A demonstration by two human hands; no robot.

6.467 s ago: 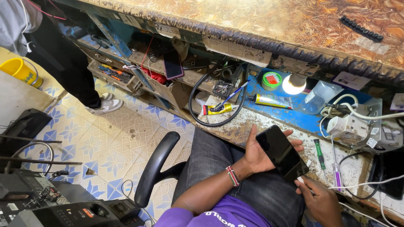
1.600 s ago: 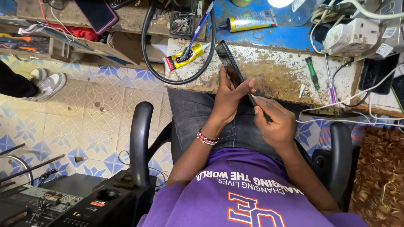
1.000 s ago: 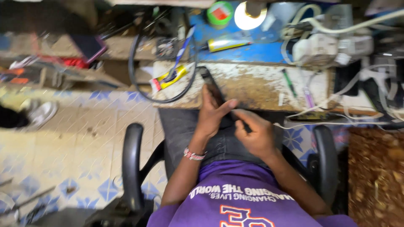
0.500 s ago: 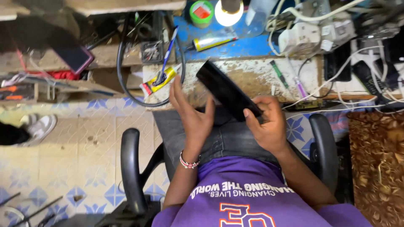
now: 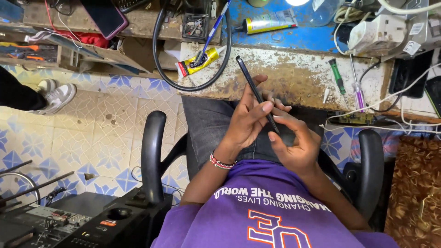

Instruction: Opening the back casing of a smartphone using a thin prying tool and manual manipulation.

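I hold one black phone (image 5: 255, 92) edge-on above my lap, its far end reaching over the counter (image 5: 294, 80). My left hand (image 5: 248, 121) is closed around its lower half, thumb on the near edge. My right hand (image 5: 294, 144) curls in just beside it, fingertips touching the phone's lower end; the fingers are bent, not clenched.

On the counter I count two screwdrivers lying side by side: one with a green handle (image 5: 337, 76), one with a purple handle (image 5: 358, 95). There are two glue tubes: a yellow one with a black cap (image 5: 271, 21) on the blue part of the counter, and a yellow one with a red end (image 5: 199, 62) further left, with a blue pen (image 5: 212, 27) lying across it. A black cable loop (image 5: 158, 50) rings that second tube. One second phone (image 5: 104, 17), dark with a reddish rim, lies on the shelf at the upper left. One white power strip (image 5: 376, 34) sits at the upper right, white leads running from it.

One beaded bracelet (image 5: 220, 161), red, white and black, circles my left wrist. Two black chair armrests (image 5: 152, 151) flank me. One white shoe (image 5: 55, 94) of another person stands on the tiled floor.
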